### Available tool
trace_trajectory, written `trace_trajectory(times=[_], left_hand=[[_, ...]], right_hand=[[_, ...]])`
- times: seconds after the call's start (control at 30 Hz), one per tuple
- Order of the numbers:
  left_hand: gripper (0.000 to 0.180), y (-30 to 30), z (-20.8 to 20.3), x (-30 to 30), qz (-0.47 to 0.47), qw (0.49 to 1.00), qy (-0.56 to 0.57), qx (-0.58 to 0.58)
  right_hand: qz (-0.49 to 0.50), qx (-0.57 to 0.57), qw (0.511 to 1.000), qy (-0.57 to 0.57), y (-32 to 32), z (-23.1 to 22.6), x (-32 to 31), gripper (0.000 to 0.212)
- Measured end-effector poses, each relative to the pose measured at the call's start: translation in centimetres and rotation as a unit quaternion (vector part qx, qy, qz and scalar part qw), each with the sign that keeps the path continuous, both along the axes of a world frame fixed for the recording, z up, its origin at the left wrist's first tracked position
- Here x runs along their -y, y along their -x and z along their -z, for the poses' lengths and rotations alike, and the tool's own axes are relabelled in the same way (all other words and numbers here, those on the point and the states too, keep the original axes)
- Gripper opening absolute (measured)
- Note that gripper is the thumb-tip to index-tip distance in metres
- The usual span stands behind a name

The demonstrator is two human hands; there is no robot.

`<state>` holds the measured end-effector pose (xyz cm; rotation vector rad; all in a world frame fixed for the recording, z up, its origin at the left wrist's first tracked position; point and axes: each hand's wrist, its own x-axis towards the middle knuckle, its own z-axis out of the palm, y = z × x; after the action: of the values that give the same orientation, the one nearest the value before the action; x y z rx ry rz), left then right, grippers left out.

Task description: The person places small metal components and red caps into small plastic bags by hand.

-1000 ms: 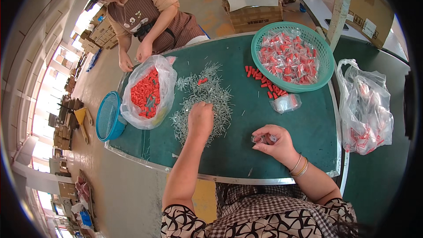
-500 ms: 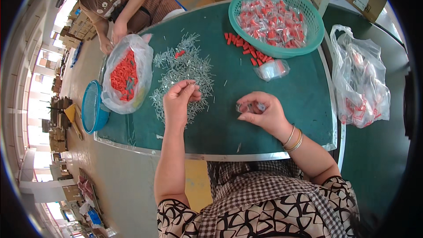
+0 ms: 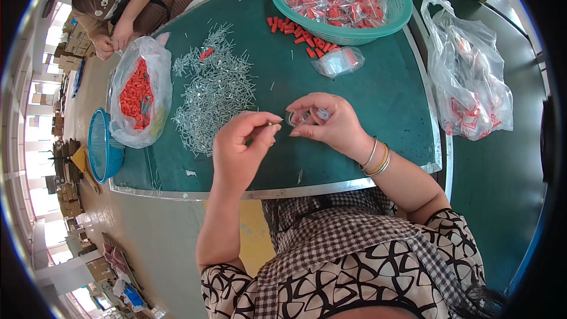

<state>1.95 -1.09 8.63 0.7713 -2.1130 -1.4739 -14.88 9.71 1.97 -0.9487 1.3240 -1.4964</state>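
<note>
My left hand (image 3: 241, 147) is closed in a pinch near the front of the table, with what looks like a small screw barely showing at the fingertips. Just to its right, my right hand (image 3: 333, 125) curls around a small clear plastic bag (image 3: 300, 118), whose open end faces the left fingertips. What lies inside that bag is hard to make out. A loose heap of silver screws (image 3: 215, 91) spreads beyond my left hand, with a red piece lying on it. Farther off, several red plastic plugs (image 3: 307, 39) lie beside a stack of clear bags (image 3: 339, 62).
A green basket (image 3: 401, 15) of filled packets stands at the far right. A white bag (image 3: 159, 77) of red plugs sits left, by a blue basket (image 3: 97, 147). A plastic carrier bag (image 3: 472, 77) lies right. A co-worker (image 3: 127, 0) handles something at the far left.
My left hand has left the screw heap and come right and nearer, up to the bag in my right hand. The whole view has shifted, so the table appears farther left and up.
</note>
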Motion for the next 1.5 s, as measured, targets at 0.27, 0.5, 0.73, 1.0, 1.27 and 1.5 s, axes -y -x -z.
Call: trace_trajectory(times=[0.27, 0.5, 0.73, 1.0, 1.27, 1.5], left_hand=[[0.016, 1.6, -1.0, -0.7, 0.090, 0.952, 0.290, 0.039], [0.016, 1.2, -1.1, -0.5, 0.051, 0.981, 0.185, 0.015], [0.015, 1.6, -0.6, -0.8, 0.073, 0.954, 0.291, -0.009], [0.018, 2.2, -1.3, -0.4, 0.066, 0.950, 0.302, -0.036], [0.015, 2.7, 0.2, 1.4, -0.018, 0.980, 0.198, -0.031], [0.014, 11.9, 5.6, 7.6, -0.008, 0.959, 0.278, 0.060]], right_hand=[[0.013, -0.075, 0.996, 0.050, -0.2, -0.1, 0.2, 0.039], [0.003, -0.093, 0.995, 0.047, -0.2, -0.1, -0.2, 0.039], [0.009, -0.051, 0.996, 0.071, -0.5, 0.0, -0.3, 0.041], [0.006, -0.060, 0.995, 0.083, -0.1, -0.3, 0.0, 0.041], [0.008, -0.042, 0.995, 0.089, -0.2, -0.5, -0.6, 0.040], [0.016, -0.081, 0.993, 0.084, 0.2, -1.3, -0.3, 0.038]])
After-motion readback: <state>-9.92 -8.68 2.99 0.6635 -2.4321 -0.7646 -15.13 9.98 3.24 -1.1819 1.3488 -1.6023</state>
